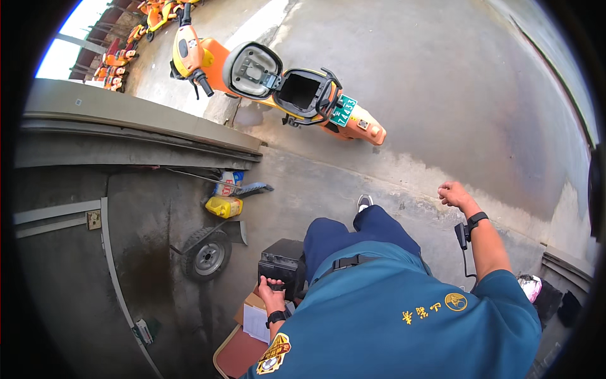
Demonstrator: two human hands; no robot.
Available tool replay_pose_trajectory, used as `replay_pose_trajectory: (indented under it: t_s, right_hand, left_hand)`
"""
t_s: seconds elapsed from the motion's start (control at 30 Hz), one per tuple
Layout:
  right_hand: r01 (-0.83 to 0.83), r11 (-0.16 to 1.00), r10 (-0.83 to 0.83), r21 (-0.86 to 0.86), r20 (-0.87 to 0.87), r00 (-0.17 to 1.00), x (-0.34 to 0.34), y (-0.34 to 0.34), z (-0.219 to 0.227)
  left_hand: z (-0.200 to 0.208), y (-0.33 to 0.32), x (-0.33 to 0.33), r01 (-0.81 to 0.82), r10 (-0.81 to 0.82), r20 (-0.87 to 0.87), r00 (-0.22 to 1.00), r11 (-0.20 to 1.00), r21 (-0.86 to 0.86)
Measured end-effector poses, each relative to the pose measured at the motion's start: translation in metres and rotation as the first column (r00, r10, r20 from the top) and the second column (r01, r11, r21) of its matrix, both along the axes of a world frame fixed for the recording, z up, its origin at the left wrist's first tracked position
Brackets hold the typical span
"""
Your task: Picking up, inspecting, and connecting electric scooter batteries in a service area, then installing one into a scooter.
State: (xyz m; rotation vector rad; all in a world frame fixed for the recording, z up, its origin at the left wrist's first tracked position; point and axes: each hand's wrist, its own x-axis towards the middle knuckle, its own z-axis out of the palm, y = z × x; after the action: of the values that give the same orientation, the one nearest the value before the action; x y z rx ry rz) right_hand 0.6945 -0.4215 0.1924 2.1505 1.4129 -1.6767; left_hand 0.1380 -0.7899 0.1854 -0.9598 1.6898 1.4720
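My left hand (271,289) is wrapped round the handle of a black box-shaped scooter battery (285,251), which hangs beside my left leg. My right hand (453,193) is raised out to the right, its fingers curled in with nothing visible in them. A dark device (463,235) with a cable is strapped to that wrist. Ahead stands an orange and yellow electric scooter (372,130). Its seat (254,71) is tipped up, and the dark storage compartment (299,91) beneath lies exposed.
Left of me are a wheel (209,258), a yellow bag (225,206) and a white-and-blue bag (228,183). Papers (256,323) lie on a reddish-brown surface (238,355) near my left wrist. A long metal ledge (145,131) borders the left, with several parked scooters (115,71) beyond.
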Motion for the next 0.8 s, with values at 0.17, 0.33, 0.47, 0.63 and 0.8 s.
replay_pose_trajectory:
  t_s: [0.17, 0.33, 0.47, 0.63, 0.8]
  right_hand:
    - [0.111, 0.992, -0.108, 0.057, -0.042, 0.993, -0.069, 0.045, 0.023]
    - [0.305, 0.952, -0.304, -0.036, 0.027, 0.952, -0.117, -0.004, 0.014]
    - [0.360, 0.908, -0.356, -0.214, 0.055, 0.933, -0.158, -0.055, 0.018]
    - [0.575, 0.802, -0.578, -0.160, 0.031, 0.816, -0.187, -0.094, 0.008]
    - [0.732, 0.655, -0.747, -0.187, -0.012, 0.665, -0.200, -0.134, -0.028]
  left_hand:
    - [0.009, 0.097, -0.082, 0.092, -0.091, 0.055, 0.994, 0.996, -0.016]
    - [-0.018, 0.185, -0.171, 0.269, -0.274, 0.065, 0.960, 0.961, 0.069]
    - [-0.013, 0.265, -0.207, 0.450, -0.448, -0.042, 0.893, 0.891, 0.055]
    - [0.025, 0.364, -0.233, 0.707, -0.698, -0.151, 0.700, 0.707, 0.009]
    - [0.066, 0.460, -0.235, 0.826, -0.798, -0.230, 0.557, 0.561, 0.052]
